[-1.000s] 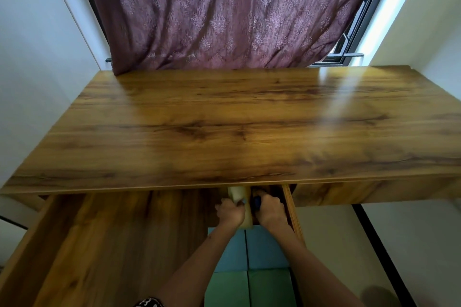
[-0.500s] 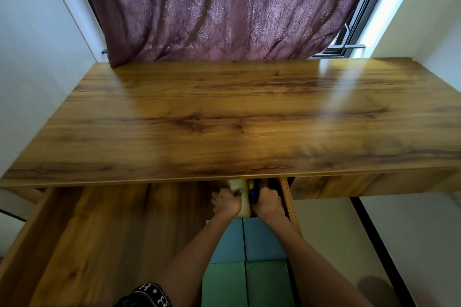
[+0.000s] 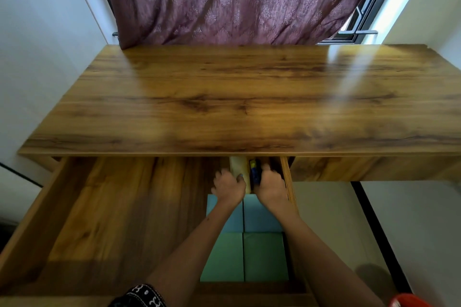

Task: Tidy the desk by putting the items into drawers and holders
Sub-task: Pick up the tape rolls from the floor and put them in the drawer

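The left hand [image 3: 228, 185] reaches into the far right corner of the open drawer [image 3: 119, 219], its fingers curled round a pale cream block-shaped item [image 3: 240, 169] that runs back under the front edge of the counter [image 3: 249, 97]. The right hand [image 3: 270, 185] sits just beside it, fingers curled over a dark blue item with a yellow patch [image 3: 254, 169] (what this is cannot be told; most of it is hidden by the hand and the counter's edge). The two items lie side by side, touching or very nearly so, against the drawer's right wall [image 3: 287, 177].

Nearer the person, also in the drawer's right part, lie four flat pads in a square: two blue pads [image 3: 262, 217] farther in and two green pads [image 3: 244, 257] closer. Both forearms cross above them.

Behind the counter hangs a maroon patterned curtain [image 3: 237, 0], with a dark window frame [image 3: 359, 25] showing at its right edge. A red object [image 3: 409, 301] peeks in at the lower right corner.
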Action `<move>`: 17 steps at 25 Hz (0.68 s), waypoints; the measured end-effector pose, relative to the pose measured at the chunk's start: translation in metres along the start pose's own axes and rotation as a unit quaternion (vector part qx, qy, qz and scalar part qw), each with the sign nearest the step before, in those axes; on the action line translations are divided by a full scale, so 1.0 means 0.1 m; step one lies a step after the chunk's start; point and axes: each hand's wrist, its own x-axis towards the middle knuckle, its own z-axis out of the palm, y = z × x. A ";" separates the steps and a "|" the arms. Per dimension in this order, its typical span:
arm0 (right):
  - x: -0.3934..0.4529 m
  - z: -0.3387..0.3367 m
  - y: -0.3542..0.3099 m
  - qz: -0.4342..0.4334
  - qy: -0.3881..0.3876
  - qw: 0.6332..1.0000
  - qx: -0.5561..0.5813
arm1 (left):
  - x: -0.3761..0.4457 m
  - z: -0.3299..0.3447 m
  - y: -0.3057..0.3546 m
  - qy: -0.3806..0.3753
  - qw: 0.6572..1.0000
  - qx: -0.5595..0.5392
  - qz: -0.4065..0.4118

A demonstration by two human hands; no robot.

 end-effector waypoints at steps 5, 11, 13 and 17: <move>-0.40 -0.16 0.08 -0.044 0.035 0.997 0.048 | -0.47 -0.02 -0.11 0.020 0.995 -0.011 0.099; -1.03 -0.34 0.24 -0.010 0.137 0.980 0.146 | -0.91 -0.04 -0.06 -0.037 0.971 0.006 0.235; -1.27 -0.35 0.27 0.008 0.181 0.969 0.167 | -1.04 -0.02 -0.06 -0.068 0.953 0.026 0.295; -1.89 -0.25 0.36 0.100 0.283 0.932 0.202 | -1.43 0.05 -0.21 -0.126 0.894 0.059 0.426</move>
